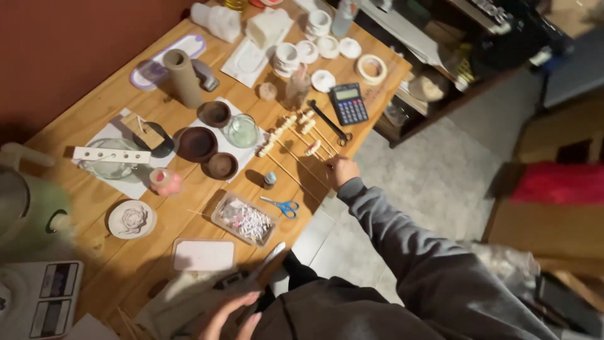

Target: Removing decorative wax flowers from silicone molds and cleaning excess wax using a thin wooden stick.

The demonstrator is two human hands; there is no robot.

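Head view: right hand (pixel 340 170) closed on skewers (pixel 302 165), fingers hidden; left hand (pixel 231 316) open, partly cut off.

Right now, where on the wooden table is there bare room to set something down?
Bare wood shows between the brown cardboard tube and the table's left edge, and between the white rectangular tray and pink candle. Around the dark brown bowls and wooden skewers it is crowded.
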